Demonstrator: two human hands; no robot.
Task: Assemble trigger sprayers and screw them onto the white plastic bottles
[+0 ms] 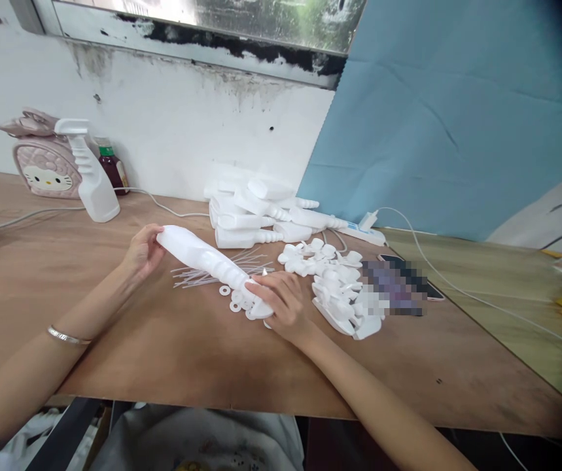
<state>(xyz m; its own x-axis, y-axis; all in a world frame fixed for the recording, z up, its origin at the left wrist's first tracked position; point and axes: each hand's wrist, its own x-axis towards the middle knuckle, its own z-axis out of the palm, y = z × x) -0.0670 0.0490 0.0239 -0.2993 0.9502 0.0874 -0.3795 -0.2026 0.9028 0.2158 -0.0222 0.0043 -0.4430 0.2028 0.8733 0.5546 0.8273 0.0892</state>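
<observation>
A white plastic spray bottle (195, 254) is held lengthwise above the table, tilted with its base up to the left. My left hand (144, 254) pinches the base end. The fingers of my right hand (285, 302) close round the neck end, where a white part like a trigger head partly shows beneath them. Below the bottle lie thin white tubes (186, 280) in a loose bunch. Small white ring washers (235, 311) are scattered under the neck. Right of my right hand is a heap of white spray trigger heads (334, 297).
White bottles (244, 222) are piled against the wall. A power strip (366, 233) with cables and a phone (430, 288) lie on the right. An assembled spray bottle (97, 186), a dark bottle (112, 167) and a pink bag (48, 163) stand at the back left.
</observation>
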